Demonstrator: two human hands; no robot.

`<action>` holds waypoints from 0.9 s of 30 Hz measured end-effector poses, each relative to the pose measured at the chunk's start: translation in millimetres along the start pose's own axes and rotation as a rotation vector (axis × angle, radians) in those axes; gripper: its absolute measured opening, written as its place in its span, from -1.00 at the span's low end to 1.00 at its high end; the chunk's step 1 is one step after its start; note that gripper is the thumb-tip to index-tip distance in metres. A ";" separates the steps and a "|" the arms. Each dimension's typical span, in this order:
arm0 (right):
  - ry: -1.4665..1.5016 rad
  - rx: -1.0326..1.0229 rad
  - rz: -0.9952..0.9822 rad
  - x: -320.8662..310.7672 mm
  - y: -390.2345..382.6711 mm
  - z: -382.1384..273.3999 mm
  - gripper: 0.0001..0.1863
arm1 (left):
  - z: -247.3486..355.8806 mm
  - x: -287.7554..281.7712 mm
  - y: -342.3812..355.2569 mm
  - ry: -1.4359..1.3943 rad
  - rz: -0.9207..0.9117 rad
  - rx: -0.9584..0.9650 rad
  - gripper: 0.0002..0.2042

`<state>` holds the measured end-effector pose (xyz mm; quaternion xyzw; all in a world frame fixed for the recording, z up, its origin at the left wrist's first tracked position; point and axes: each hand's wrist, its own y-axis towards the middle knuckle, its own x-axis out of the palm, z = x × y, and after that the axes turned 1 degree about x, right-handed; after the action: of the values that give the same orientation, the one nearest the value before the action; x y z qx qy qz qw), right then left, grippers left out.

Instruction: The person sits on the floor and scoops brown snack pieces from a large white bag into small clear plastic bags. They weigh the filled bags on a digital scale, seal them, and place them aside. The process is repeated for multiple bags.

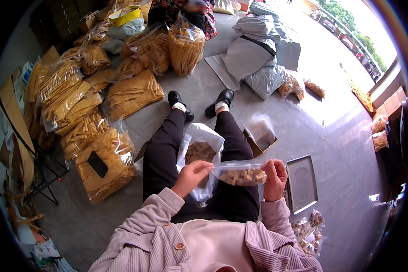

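My left hand pinches the top left end of a small clear zip bag holding brown cube-like chunks. My right hand grips the bag's right end, so it hangs horizontally between them. Just behind it, between my thighs, a large white plastic bag stands open with more brown pieces inside. Right of my right hand, a rectangular metal tray lies on the floor.
Bags of dried yellow sheets pile at left, a black phone on one. A folded chair stands far left. Grey sacks sit ahead, a cardboard box right of my leg, small filled bags lower right. Another person sits ahead.
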<state>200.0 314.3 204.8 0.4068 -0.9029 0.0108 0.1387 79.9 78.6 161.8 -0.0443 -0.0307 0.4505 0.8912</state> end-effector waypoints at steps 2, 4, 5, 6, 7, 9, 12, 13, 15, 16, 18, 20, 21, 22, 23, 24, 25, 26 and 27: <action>-0.001 0.015 -0.025 -0.1 -0.4 0.7 -0.91 | 7.7 1.8 2.5 0.171 0.034 0.158 -0.79; -0.022 0.029 -0.059 -0.9 -2.2 0.4 -0.93 | 26.2 9.0 6.6 0.434 0.088 0.387 -0.78; -0.041 0.035 -0.085 0.7 -4.0 -1.0 -0.94 | 33.4 13.3 8.2 0.449 0.054 0.449 -0.76; -0.058 0.043 -0.115 3.6 -5.9 -2.3 -0.95 | 40.2 17.6 9.1 0.466 0.024 0.512 -0.75; -0.057 0.051 -0.182 7.3 -8.7 -4.7 -0.95 | 44.9 22.9 9.5 0.482 -0.007 0.574 -0.73; -0.054 0.067 -0.313 15.4 -15.0 -8.8 -0.96 | 47.9 33.7 8.6 0.455 -0.046 0.593 -0.81; -0.112 0.008 -0.438 20.1 -18.4 -4.7 -0.96 | 50.1 45.1 3.4 0.338 -0.092 0.523 -0.88; -0.138 -0.009 -0.448 20.7 -18.7 -4.4 -0.96 | 51.2 45.9 2.5 0.319 -0.105 0.504 -0.88; -0.106 0.029 -0.409 21.4 -19.3 -4.4 -0.96 | 52.7 45.2 0.6 0.284 -0.127 0.472 -0.89; -0.114 0.049 -0.399 21.6 -19.9 -4.2 -0.97 | 49.9 46.5 -0.9 0.261 -0.128 0.454 -0.90; -0.104 0.092 -0.381 22.3 -20.2 -3.2 -0.96 | 49.1 49.6 -3.0 0.225 -0.110 0.450 -0.89; -0.110 0.083 -0.370 27.3 -21.4 -5.2 -0.96 | 48.7 51.1 -3.1 0.210 -0.091 0.463 -0.88; -0.114 0.080 -0.364 28.9 -22.7 -6.2 -0.96 | 48.5 51.1 -3.9 0.206 -0.093 0.461 -0.88; -0.138 0.063 -0.385 27.5 -21.9 -4.3 -0.96 | 48.5 51.0 -4.6 0.202 -0.094 0.458 -0.88; -0.163 0.046 -0.406 24.6 -20.0 -0.8 -0.96 | 48.7 50.7 -4.8 0.197 -0.095 0.455 -0.88; -0.187 0.032 -0.426 23.0 -19.9 1.7 -0.96 | 48.0 50.1 -4.8 0.194 -0.103 0.461 -0.88; -0.182 0.015 -0.406 23.1 -21.0 2.1 -0.96 | 47.2 49.2 -4.2 0.191 -0.111 0.466 -0.88; -0.176 -0.001 -0.386 23.5 -22.1 2.2 -0.96 | 46.7 48.2 -3.6 0.188 -0.118 0.472 -0.88; -0.169 -0.018 -0.362 22.6 -23.2 2.2 -0.97 | 46.9 47.7 -2.6 0.227 -0.116 0.482 -0.88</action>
<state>202.3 282.0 206.3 0.5609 -0.8234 -0.0566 0.0655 105.8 117.8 209.4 0.1206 0.1752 0.3850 0.8981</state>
